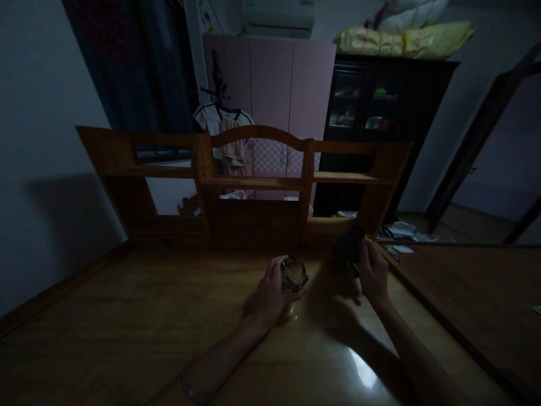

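Observation:
My left hand (271, 293) is wrapped round a faceted drinking glass (295, 273) of dark, see-through glass, its rim facing up toward me. The glass is low over the wooden tabletop (177, 316); whether it touches the wood I cannot tell. To the right, my right hand (374, 270) is closed on a dark object (349, 246), held near the shelf's right end. Poor light hides what kind of object it is; a thin dark piece hangs below it. A gap separates the two hands.
A wooden shelf unit (253, 181) with several compartments stands along the table's far edge. A wall (42, 169) bounds the left side. Past the right edge are papers or bags (401, 230) and a brown surface (477, 293). Wardrobes (270, 84) stand behind.

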